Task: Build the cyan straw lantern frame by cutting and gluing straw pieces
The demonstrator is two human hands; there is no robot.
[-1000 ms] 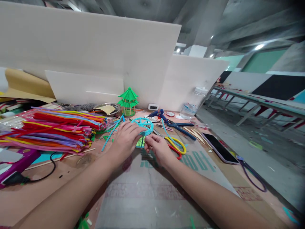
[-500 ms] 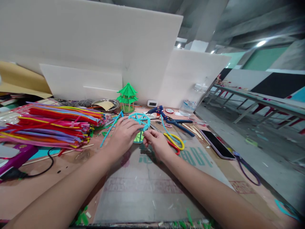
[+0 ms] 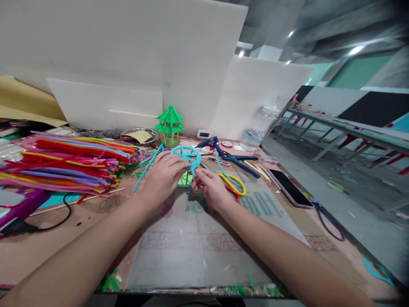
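Between my hands is a small blue wheel-shaped frame of pipe cleaners (image 3: 185,151) with spokes and a green piece under it. My left hand (image 3: 168,172) closes on its left and near rim. At the near right rim, the fingers of my right hand (image 3: 208,183) pinch a short blue pipe cleaner end (image 3: 193,172). Fingers hide part of the frame. Just behind it stands a green two-tiered pagoda model (image 3: 170,125). Scissors with yellow and red handles (image 3: 234,184) lie right of my right hand.
At left lies a heap of colourful pipe cleaners (image 3: 70,164), with a purple hot tool (image 3: 24,209) before it. A blue glue gun (image 3: 209,143), pliers (image 3: 243,164), wooden sticks (image 3: 260,170) and a phone (image 3: 289,188) lie to the right. A clear plastic jar (image 3: 255,136) stands behind.
The camera view has shifted slightly, so the scene sits a little higher. Both hands stay at the blue frame; the right fingers have moved slightly along the short blue end.
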